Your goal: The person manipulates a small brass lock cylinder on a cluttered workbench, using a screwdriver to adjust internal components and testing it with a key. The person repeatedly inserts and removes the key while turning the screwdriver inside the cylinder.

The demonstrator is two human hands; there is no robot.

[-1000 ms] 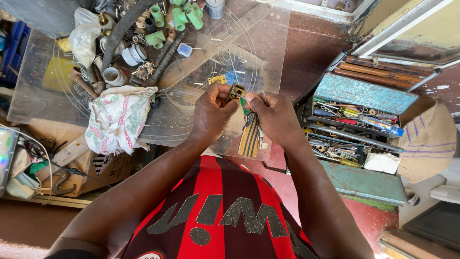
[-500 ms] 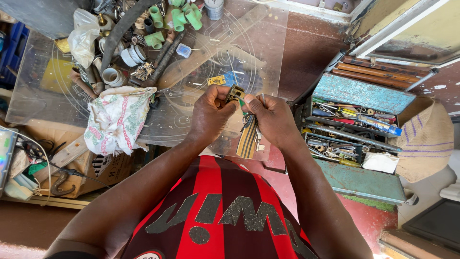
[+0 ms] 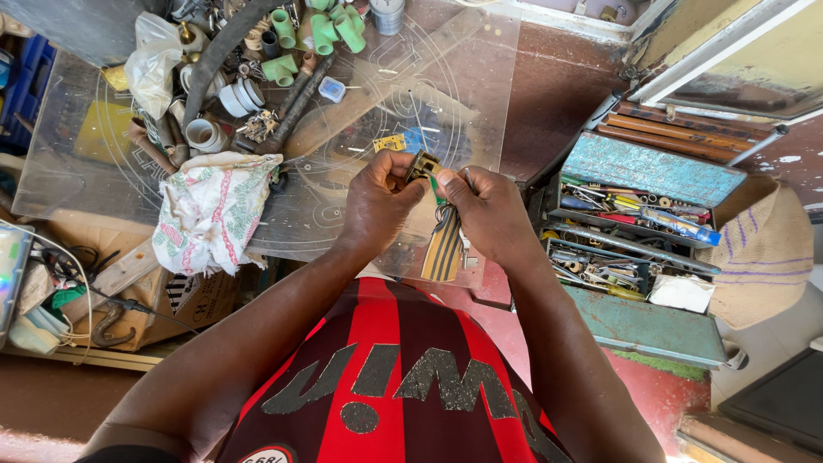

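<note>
Above a clear plastic-covered surface [image 3: 480,94] strewn with green pipe fittings [image 3: 330,30] and a patterned cloth [image 3: 210,210], beside an open blue toolbox [image 3: 639,219], the left hand [image 3: 377,201] and right hand [image 3: 493,210] met, fingers pinched narrowly together on a small brass padlock [image 3: 422,165]; a striped strap [image 3: 446,249] hung below it.

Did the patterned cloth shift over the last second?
No. The patterned cloth keeps the same spot against the grey pipe fittings; only the hands work.
</note>
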